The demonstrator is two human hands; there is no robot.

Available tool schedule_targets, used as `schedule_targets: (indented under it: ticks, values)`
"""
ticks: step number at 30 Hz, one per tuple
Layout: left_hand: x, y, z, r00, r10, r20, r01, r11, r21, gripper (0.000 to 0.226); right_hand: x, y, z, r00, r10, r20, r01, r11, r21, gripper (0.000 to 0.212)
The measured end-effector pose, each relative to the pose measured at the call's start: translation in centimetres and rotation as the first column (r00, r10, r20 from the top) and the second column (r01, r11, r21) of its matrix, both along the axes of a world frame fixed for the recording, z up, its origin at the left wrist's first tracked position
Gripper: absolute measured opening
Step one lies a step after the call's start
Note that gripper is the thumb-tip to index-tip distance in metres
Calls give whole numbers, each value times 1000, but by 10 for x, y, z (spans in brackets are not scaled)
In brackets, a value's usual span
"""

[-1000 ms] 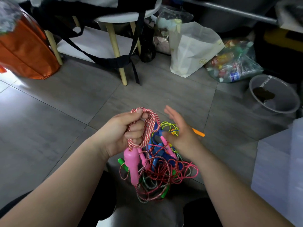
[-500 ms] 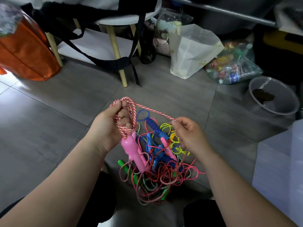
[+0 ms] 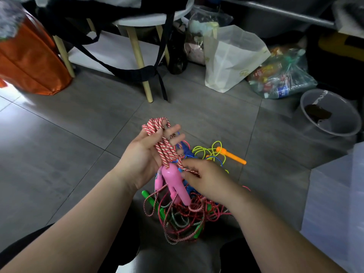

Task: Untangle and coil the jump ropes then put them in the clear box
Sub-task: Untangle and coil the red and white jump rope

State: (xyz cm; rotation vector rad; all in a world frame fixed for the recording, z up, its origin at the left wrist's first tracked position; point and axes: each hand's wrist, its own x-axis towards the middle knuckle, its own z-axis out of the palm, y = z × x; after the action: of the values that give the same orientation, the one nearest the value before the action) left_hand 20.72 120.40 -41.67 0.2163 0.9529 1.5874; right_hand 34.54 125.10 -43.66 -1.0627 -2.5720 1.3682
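From the head camera, two bare hands work above a grey tiled floor (image 3: 78,154). The left hand (image 3: 145,154) is half open, palm up, fingers stretched; several loops of a red-and-white twisted rope (image 3: 163,142) lie across the palm, pinned under the thumb, with the loop tops rising past the fingertips. Two pink handles (image 3: 175,182) hang from this rope just under the left palm, side by side and tilted. The right hand (image 3: 206,178) is curled closed, pinching one strand of the same rope just beside the handles.

Below both hands a tangle of ropes (image 3: 183,219) lies on the floor, between the person's two dark-clad knees. Counting by colour, it shows red-and-white cord, thin red cord, green-and-white cord, blue cord and yellow cord; how many separate ropes that makes cannot be told. Two green handles (image 3: 149,198) show at the heap's left and lower edges, one orange handle (image 3: 230,155) lies at its far right with the yellow cord (image 3: 204,149) looping beside it, and at least one blue handle (image 3: 185,148) peeks from behind the left fingers.

At the right edge stands one pale translucent box (image 3: 334,203), well apart from the heap. Farther off sit one grey basin (image 3: 331,113), one white paper bag (image 3: 232,58) and one orange bag (image 3: 27,62).
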Motion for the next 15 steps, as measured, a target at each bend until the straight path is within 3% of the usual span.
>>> schedule_targets:
  ticks: [5, 9, 12, 15]
  values:
    - [-2, 1, 1, 997, 29, -66, -29, 1000, -2, 26, 0, -10, 18, 985, 114, 128, -132, 981, 142, 30]
    - [3, -3, -1, 972, -126, -197, 108, 989, -100, 27, 2, -9, 23, 984, 123, 129, -149, 965, 214, 23]
    - [3, -8, -8, 898, -303, -320, 245, 947, -208, 24, 6, -2, 25, 995, 75, 64, -86, 979, 187, 19]
    - [1, -14, -10, 761, -500, -413, 380, 860, -340, 46, 14, 7, 23, 999, -37, -3, 37, 993, 109, 18]
